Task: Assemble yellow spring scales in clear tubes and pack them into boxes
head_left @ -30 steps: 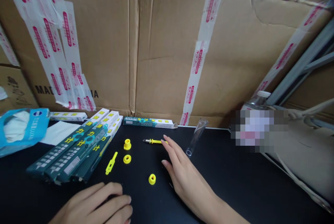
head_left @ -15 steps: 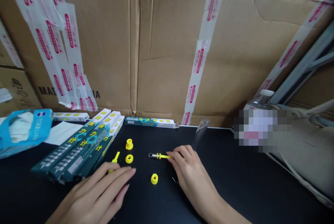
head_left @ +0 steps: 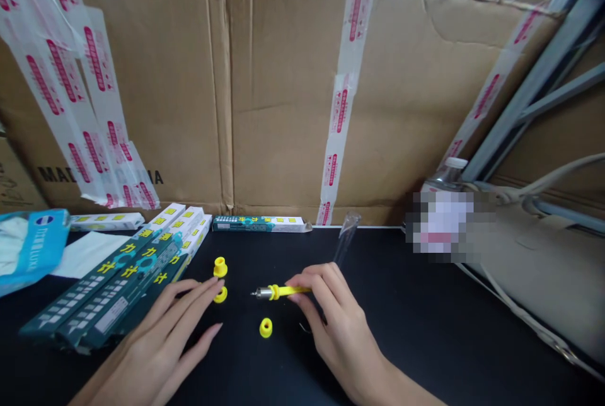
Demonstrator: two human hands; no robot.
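Note:
My right hand [head_left: 331, 318] pinches a thin yellow tool with a metal tip [head_left: 278, 292], holding it level just above the black table, tip pointing left. My left hand [head_left: 165, 336] lies flat with fingers stretched out, its fingertips touching a yellow ring piece [head_left: 220, 295]. Another yellow cap [head_left: 220, 266] stands just behind that ring. A third yellow piece [head_left: 265, 328] lies between my two hands. The yellow flat piece seen before is hidden under my left hand.
Three long teal and white boxes [head_left: 118, 280] lie side by side at the left, with one more box [head_left: 259, 224] along the cardboard wall [head_left: 283, 91]. A clear tube [head_left: 346, 239] lies behind my right hand. A blue packet [head_left: 28, 248] sits far left, a beige bag [head_left: 534, 267] at the right.
My right hand reached the yellow tool, closed on it and drew it nearer. My left hand opened out and slid forward to the yellow ring. The view shifted slightly right.

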